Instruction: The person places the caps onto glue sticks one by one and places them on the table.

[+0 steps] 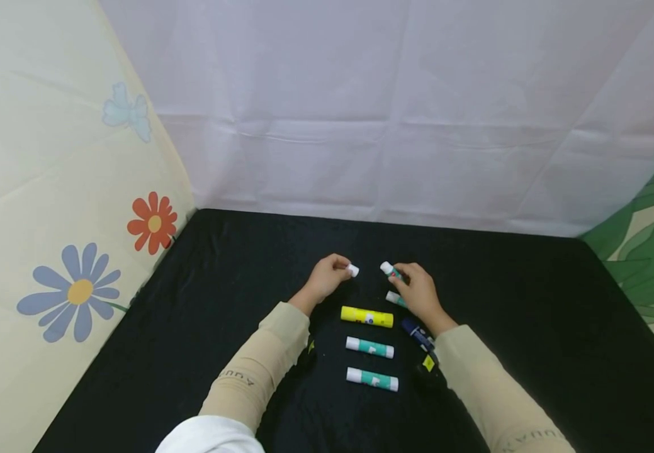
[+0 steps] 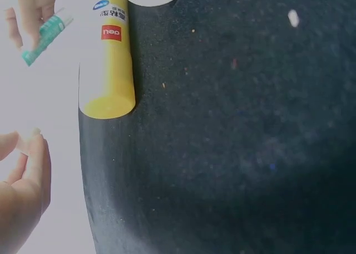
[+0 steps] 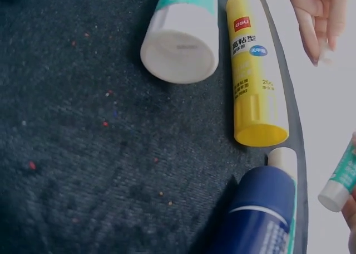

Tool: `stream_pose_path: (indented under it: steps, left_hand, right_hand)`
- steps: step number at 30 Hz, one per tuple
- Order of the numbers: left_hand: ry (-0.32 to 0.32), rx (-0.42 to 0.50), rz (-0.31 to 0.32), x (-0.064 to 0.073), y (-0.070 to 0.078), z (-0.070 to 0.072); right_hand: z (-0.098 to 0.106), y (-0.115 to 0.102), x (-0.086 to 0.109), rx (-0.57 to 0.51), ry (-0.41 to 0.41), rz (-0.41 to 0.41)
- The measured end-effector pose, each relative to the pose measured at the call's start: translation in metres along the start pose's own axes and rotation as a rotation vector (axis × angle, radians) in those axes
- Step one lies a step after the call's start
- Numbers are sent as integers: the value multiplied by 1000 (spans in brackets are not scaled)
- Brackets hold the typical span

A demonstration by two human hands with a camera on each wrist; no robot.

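Observation:
Fingertips of my left hand (image 1: 327,277) pinch a small white cap (image 1: 352,270) above the far part of the black table. To its right, my right hand (image 1: 419,290) grips a slim green-and-white glue stick (image 3: 344,176), its white end tilted up toward the left hand in the head view. A second green-and-white glue stick (image 1: 396,299) lies below the right hand, partly covered by it. Nearer to me a yellow glue stick (image 1: 367,316) lies crosswise, and a dark blue glue stick (image 1: 416,332) rests by the right wrist, partly hidden.
Two more green-and-white glue sticks, one (image 1: 369,347) behind the other (image 1: 372,379), lie nearest me between the forearms. The black tablecloth (image 1: 281,233) reaches a white hanging cloth (image 1: 327,157) at the back. A flowered panel (image 1: 26,201) stands along the left side.

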State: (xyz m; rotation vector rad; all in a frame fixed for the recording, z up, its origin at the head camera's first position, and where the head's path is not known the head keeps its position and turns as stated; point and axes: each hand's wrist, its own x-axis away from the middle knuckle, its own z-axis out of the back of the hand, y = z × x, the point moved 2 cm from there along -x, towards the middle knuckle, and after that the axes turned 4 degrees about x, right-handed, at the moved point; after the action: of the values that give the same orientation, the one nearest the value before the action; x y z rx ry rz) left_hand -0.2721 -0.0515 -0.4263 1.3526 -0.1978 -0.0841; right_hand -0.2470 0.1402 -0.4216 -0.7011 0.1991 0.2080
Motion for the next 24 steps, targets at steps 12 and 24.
stream_pose_path:
  steps: [12, 24]
  left_hand:
    - [-9, 35, 6, 3, 2, -1]
    - [-8, 55, 8, 4, 3, -2]
  right_hand:
    - [0, -4, 2, -4, 6, 37]
    - [0, -9, 4, 15, 13, 69]
